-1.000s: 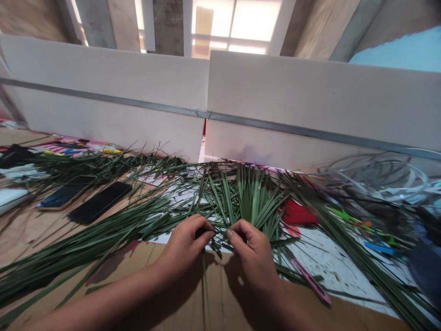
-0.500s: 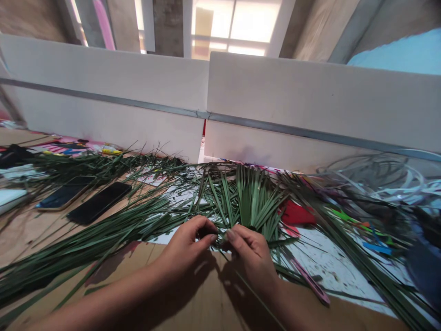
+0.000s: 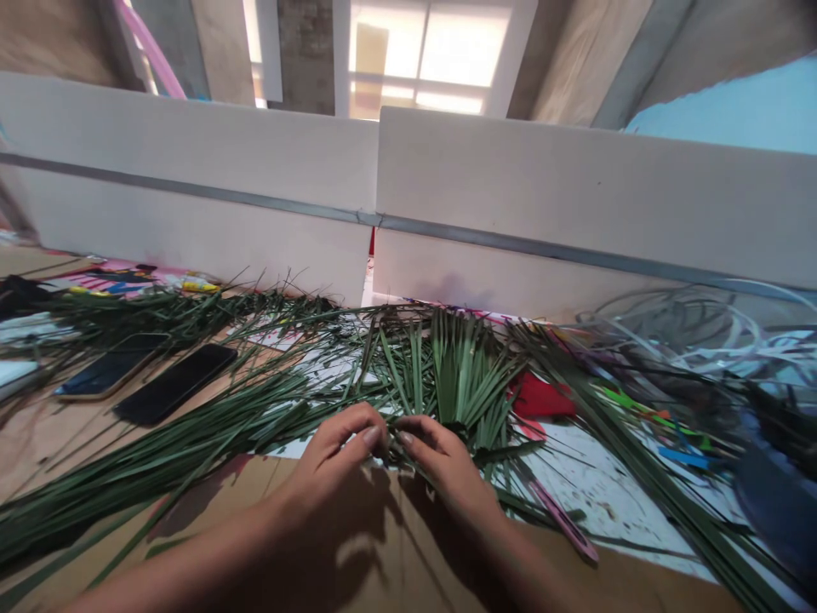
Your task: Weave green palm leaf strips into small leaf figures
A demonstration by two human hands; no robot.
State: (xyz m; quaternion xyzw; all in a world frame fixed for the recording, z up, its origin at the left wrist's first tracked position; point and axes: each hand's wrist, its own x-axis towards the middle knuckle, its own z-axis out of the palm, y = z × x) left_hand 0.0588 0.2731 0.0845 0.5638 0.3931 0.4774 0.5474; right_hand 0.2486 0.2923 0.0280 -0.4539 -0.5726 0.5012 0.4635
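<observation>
My left hand (image 3: 341,447) and my right hand (image 3: 447,468) meet just above a brown cardboard sheet (image 3: 306,562). Thumb and forefinger of each are pinched together, their tips nearly touching. Between them is a small piece of narrow green leaf strip (image 3: 391,443), mostly hidden by the fingers. Right behind the hands a fan-shaped palm leaf (image 3: 454,366) lies with its blades spread. A long bundle of green leaf strips (image 3: 159,451) stretches off to the left, passing close to my left wrist.
Two phones, one black (image 3: 175,383) and one with a pale edge (image 3: 111,366), lie at left. A pink cutter (image 3: 565,519) rests right of my right hand, near a red cloth-like piece (image 3: 542,396). White panels (image 3: 574,187) stand behind; pale straps (image 3: 740,328) coil at right.
Both hands have shifted slightly and turned, with the fingertips closer together. A thin strip that trailed below my right hand no longer shows clearly. The view has tilted a little.
</observation>
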